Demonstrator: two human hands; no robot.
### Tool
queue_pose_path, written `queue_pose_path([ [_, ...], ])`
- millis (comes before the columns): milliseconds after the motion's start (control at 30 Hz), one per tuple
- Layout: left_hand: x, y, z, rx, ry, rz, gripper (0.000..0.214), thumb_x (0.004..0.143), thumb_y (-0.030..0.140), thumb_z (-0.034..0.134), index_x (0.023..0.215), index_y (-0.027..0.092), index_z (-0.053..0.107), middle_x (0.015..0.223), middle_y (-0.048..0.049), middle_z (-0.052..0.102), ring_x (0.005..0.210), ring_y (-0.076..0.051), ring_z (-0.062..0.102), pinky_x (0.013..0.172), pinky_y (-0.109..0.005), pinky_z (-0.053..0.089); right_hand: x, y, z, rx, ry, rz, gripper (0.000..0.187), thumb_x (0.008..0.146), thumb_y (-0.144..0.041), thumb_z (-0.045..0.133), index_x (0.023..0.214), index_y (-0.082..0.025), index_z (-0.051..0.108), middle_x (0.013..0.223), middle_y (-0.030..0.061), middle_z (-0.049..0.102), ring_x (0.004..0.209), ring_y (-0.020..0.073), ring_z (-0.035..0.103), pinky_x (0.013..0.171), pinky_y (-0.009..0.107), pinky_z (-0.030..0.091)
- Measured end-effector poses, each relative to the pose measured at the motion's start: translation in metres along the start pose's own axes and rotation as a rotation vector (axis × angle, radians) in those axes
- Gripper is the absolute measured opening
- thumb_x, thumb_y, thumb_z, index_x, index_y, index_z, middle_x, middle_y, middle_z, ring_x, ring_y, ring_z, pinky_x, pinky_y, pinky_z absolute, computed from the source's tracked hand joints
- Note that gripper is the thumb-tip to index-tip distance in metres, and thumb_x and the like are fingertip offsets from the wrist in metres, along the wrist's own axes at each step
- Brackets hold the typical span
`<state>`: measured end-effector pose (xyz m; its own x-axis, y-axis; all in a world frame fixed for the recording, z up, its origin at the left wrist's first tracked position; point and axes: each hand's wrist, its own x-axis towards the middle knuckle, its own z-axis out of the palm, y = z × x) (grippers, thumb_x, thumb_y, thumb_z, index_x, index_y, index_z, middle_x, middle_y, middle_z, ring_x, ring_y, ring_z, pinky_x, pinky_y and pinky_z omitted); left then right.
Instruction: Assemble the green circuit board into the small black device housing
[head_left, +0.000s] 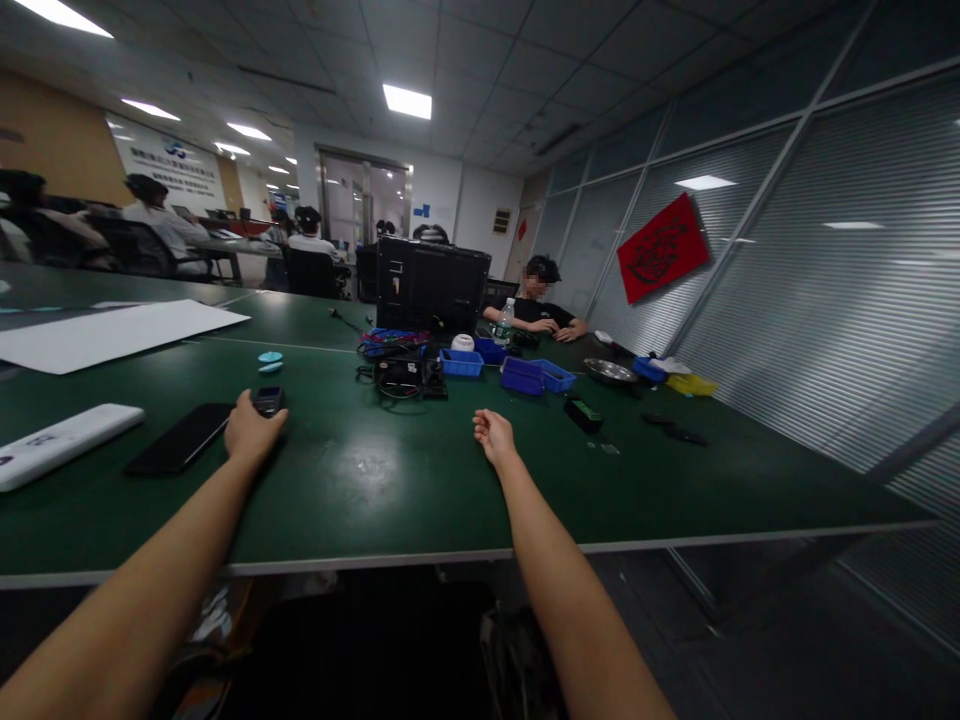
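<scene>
On the left part of the green table, my left hand point(253, 430) is closed around a small dark box-shaped device point(269, 400). Part of the device is hidden behind my fingers. A flat black slab point(180, 438), like a tablet or large phone, lies just left of this hand. Beyond the device sits a small light-blue object point(270, 358) in two rounded parts. My right hand point(493, 436) rests on the table near the middle, fingers curled in, and nothing shows in it. Farther forward of it are blue plastic bins point(523, 376).
A white elongated case point(71, 440) and a white sheet point(120, 332) lie at left. Ahead stand a black monitor-like box point(431, 283), black cabled equipment point(399, 374), a baseball point(463, 342) and a water bottle point(505, 322). A metal bowl point(610, 372) sits right; a person point(540, 300) sits across.
</scene>
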<state>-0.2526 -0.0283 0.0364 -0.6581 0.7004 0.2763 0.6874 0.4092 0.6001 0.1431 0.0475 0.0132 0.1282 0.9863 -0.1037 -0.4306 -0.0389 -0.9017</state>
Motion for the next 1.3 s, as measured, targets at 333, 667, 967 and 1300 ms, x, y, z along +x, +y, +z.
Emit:
queue_pose_path([
  [333, -0.005, 0.006, 0.000, 0.001, 0.022, -0.010, 0.077, 0.069, 0.048, 0.053, 0.131, 0.010, 0.028, 0.120, -0.0206, 0.049, 0.109, -0.033, 0.049, 0.086, -0.041, 0.041, -0.003, -0.002, 0.000, 0.007, -0.011, -0.022, 0.008, 0.070, -0.016, 0.056, 0.062, -0.015, 0.055, 0.049, -0.0015, 0.056, 0.037, 0.0060, 0.044, 0.036, 0.018, 0.033],
  [667, -0.007, 0.009, 0.002, 0.042, 0.025, -0.015, 0.080, 0.071, 0.046, 0.048, 0.134, 0.006, 0.020, 0.111, -0.0231, 0.056, 0.100, -0.034, 0.055, 0.079, -0.040, 0.043, 0.002, 0.002, -0.002, 0.003, -0.026, -0.029, 0.004, 0.068, -0.016, 0.056, 0.064, -0.015, 0.057, 0.049, -0.0012, 0.056, 0.038, 0.0061, 0.045, 0.036, 0.017, 0.032],
  [967, -0.008, 0.010, 0.000, 0.057, -0.023, 0.019, 0.051, 0.072, 0.045, 0.045, 0.110, 0.012, 0.048, 0.102, -0.0177, 0.061, 0.093, -0.030, 0.058, 0.074, -0.036, 0.044, 0.002, 0.002, -0.001, -0.002, -0.039, -0.036, 0.005, 0.068, -0.018, 0.057, 0.063, -0.015, 0.057, 0.049, -0.0014, 0.056, 0.037, 0.0059, 0.045, 0.035, 0.016, 0.031],
  [1300, -0.021, 0.022, 0.007, 0.077, -0.066, 0.115, 0.040, 0.073, 0.044, 0.044, 0.101, 0.015, 0.050, 0.101, -0.0143, 0.061, 0.092, -0.028, 0.058, 0.073, -0.033, 0.043, -0.003, -0.001, 0.001, -0.006, -0.020, -0.025, 0.004, 0.068, -0.017, 0.057, 0.064, -0.015, 0.057, 0.049, -0.0014, 0.056, 0.039, 0.0064, 0.046, 0.036, 0.017, 0.033],
])
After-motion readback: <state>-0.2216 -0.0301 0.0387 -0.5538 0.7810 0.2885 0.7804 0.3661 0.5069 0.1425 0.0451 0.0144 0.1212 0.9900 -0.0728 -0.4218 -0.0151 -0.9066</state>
